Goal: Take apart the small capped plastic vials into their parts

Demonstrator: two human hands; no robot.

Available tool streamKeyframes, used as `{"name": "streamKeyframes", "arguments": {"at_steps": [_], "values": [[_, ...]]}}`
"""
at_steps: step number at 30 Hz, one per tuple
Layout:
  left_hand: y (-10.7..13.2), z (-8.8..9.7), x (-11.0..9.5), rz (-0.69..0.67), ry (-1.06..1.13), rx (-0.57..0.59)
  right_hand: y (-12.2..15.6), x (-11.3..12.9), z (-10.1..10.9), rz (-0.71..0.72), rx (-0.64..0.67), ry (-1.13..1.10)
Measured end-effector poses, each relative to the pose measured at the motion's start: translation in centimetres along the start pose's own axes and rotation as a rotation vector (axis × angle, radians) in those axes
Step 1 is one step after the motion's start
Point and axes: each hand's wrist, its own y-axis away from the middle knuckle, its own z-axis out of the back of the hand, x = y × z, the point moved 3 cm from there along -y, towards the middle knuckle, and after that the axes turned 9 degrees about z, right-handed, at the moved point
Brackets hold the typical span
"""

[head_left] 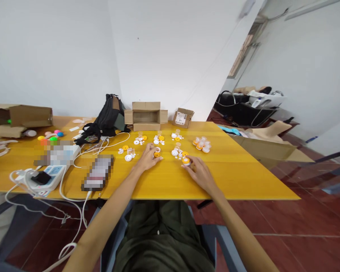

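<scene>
My left hand (147,158) rests on the yellow table (243,177) with its fingers pinched around a small orange and white round part (157,153). Resting to its right, my right hand (200,172) has its fingertips closed on another orange and white round part (186,160). Several more small white and orange parts (158,140) lie scattered just beyond both hands. A cluster of assembled pieces (201,144) sits further to the right.
An open cardboard box (146,115), a smaller box (183,118) and a black backpack (109,117) stand at the table's far edge. A power strip (49,175) with white cables, a phone (98,172) and coloured balls (49,138) lie to the left. Another box (19,117) is far left.
</scene>
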Motion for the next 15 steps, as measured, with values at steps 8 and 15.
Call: {"name": "streamKeyframes", "arguments": {"at_steps": [8, 15], "values": [[1.2, 0.6, -1.8, -0.059, -0.129, -0.111, -0.3, 0.7, -0.8, 0.035, 0.042, -0.112], [3.3, -1.0, -5.7, -0.241, -0.030, 0.158, -1.1, 3.4, -2.6, -0.005, 0.109, -0.393]]}}
